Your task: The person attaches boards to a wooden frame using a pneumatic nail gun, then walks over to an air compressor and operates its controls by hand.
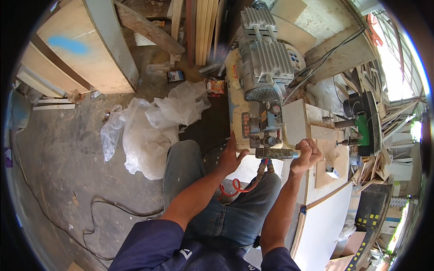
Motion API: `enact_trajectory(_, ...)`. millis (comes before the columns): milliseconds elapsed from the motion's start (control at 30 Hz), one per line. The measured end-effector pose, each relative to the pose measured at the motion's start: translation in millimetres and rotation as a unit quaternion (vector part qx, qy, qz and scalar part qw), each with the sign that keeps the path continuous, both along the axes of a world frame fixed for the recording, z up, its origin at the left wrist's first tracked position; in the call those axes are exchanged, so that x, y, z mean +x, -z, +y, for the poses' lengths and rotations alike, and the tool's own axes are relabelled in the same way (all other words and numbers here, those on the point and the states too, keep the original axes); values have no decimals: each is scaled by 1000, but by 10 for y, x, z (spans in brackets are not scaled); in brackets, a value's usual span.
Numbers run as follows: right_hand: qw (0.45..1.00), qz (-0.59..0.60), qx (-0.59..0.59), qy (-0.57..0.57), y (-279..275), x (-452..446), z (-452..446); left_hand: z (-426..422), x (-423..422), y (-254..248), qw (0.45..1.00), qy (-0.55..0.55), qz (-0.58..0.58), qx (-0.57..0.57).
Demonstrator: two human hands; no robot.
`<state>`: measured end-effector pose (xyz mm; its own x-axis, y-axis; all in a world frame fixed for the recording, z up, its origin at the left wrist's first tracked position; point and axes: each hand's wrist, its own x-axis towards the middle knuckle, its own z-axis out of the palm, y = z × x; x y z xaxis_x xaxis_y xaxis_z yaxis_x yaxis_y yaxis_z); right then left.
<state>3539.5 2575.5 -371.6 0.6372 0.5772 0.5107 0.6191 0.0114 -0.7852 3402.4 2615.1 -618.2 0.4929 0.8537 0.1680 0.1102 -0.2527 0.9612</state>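
An air compressor (266, 67) with finned metal heads sits on a beige tank (236, 90) in front of me. A row of metal pipe fittings (275, 153) sticks out at its near end, below a pressure switch (272, 118). My left hand (231, 158) is open, its fingers spread against the near end of the tank. My right hand (307, 156) is closed at the right end of the fittings. A pale piece shows between fist and fittings; the fingers hide what it is. A coiled red air hose (237, 187) hangs from couplings (266, 168) under the fittings, between my knees.
Crumpled clear plastic sheeting (153, 131) lies on the floor to the left. Wooden panels (86, 45) lean behind it. A black cable (92, 217) crosses the floor. At right stand a workbench (327, 189), a green and black machine (363, 126) and piled wood scraps (402, 113).
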Motion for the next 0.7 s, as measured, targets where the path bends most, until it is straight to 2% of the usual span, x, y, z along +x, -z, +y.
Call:
enact_trajectory(133, 998, 17, 52, -6, -11, -48, 69, 20, -1, -19, 1000, 1, -13, 5)
enact_trajectory(233, 1000, 4, 2, -2, -4, 11, 11, 17, -2, -32, 1000, 3, -11, -6)
enact_trajectory(700, 999, -33, 5, 11, -9, 85, 23, 4, 41, -11, 1000, -5, 9, -1)
